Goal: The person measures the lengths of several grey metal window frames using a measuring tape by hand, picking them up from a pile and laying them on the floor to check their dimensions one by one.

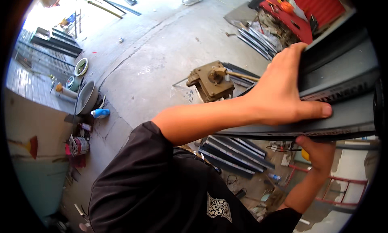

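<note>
Long dark grey metal profiles (339, 75), wrapped in printed film strips, extend across the right side, close to me. My left hand (283, 93) is closed on them, its thumb flat on the grey face and its fingers bent over the upper edge. From below, my right hand (321, 154) grips their lower edge; its thumb shows, while the other fingers are partly hidden. Beyond my left forearm stands a brown, worn metal machine (214, 81) with a bar handle.
More dark profiles (236, 154) lie on the floor below my hands. A red table (291, 20) with scrap beside it stands at the far right. On the left are a grey basin (87, 97), a blue bottle (100, 113) and a white bucket (81, 66). A red metal frame (343, 188) is lower right.
</note>
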Demonstrator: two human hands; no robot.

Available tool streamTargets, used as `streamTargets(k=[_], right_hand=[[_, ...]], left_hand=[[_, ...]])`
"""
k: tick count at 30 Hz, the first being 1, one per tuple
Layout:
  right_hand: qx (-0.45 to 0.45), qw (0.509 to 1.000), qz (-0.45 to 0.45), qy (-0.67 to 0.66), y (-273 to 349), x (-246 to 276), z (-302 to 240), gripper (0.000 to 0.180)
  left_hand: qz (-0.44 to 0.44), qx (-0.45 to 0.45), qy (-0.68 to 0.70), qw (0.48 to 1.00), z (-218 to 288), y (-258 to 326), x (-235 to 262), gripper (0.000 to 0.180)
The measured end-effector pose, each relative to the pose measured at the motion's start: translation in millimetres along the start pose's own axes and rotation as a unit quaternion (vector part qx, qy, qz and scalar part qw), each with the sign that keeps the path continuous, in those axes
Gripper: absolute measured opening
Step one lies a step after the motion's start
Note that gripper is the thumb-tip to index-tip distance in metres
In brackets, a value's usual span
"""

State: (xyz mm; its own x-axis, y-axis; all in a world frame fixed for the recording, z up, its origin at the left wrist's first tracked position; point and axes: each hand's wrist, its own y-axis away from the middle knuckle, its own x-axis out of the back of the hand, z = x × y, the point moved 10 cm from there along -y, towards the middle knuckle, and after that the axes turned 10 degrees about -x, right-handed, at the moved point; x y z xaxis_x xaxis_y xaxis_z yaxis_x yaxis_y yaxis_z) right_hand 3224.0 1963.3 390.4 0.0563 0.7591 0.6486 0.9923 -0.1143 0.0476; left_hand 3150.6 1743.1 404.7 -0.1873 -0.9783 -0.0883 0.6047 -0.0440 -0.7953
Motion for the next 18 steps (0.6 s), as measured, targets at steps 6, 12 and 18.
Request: streamTargets(k=[6,12,18], right_hand=[[0.071,0.994,-0.086,0.019,10.9,-97.7,-73.3,0.07],[0.056,0.981,-0.179,-0.041,-17.0,-214.9,-151.4,0.073],[0.132,0.963,-0.235,-0.033,-60.4,-354.6,-240.2,0.069]], left_hand=[[0.057,-0.019,-0.037,0.998,30.3,42.9,98.1,0.112],[0.125,0.038,0.005,0.991,26.1,58.5,232.6,0.115],[0.14,0.043,-0.044,0.988,2.6,64.6,388.9,0.11]])
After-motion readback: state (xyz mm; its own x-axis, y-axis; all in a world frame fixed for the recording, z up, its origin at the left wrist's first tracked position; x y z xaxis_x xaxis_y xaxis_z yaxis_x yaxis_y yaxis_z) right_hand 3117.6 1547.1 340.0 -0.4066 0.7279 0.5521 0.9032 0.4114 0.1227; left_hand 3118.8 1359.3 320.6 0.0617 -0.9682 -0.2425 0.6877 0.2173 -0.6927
